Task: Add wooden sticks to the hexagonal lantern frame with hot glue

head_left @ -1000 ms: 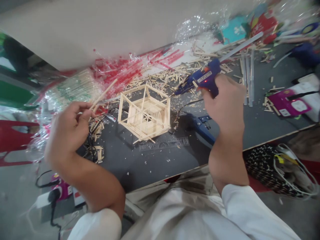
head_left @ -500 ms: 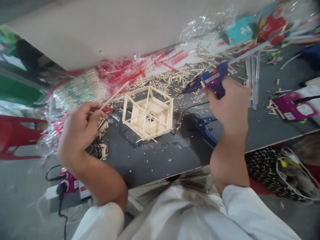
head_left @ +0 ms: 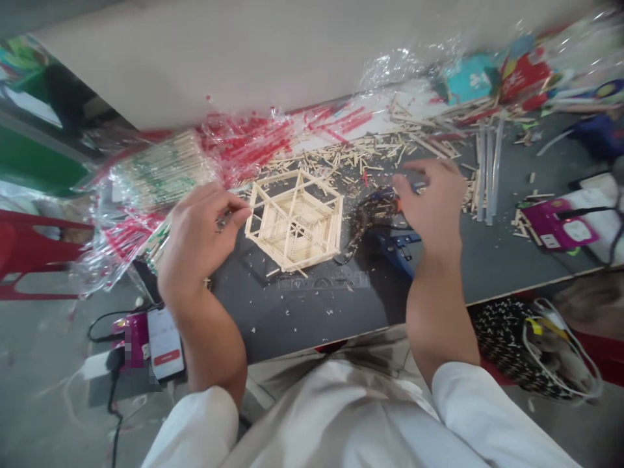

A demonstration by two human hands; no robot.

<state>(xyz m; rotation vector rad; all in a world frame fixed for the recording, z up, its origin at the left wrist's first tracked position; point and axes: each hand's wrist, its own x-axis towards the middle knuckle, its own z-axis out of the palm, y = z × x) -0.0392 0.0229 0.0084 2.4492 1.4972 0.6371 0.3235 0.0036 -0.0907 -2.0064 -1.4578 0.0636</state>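
A six-sided basket-like frame of thin wooden sticks stands on the dark table, with spokes crossing over its layered inside. My left hand is at its left side, thumb and finger pinched at the frame's edge. The wooden stick in that pinch is mostly hidden and hard to tell from the frame. To the right, my right hand has its thumb and fingers apart and holds nothing. Just left of it, a blue glue gun lies low on the table, blurred and partly behind the fingers. A clear ruler lies before the frame.
Stick offcuts litter the table's back. Behind at left are bagged sticks and red sticks in plastic. Clear glue sticks, a blue tool and a purple power box lie at right. A phone is at lower left.
My right hand has lowered the glue gun to the table and let go of it. My left hand has moved right with the wooden stick, up to the frame's left edge.
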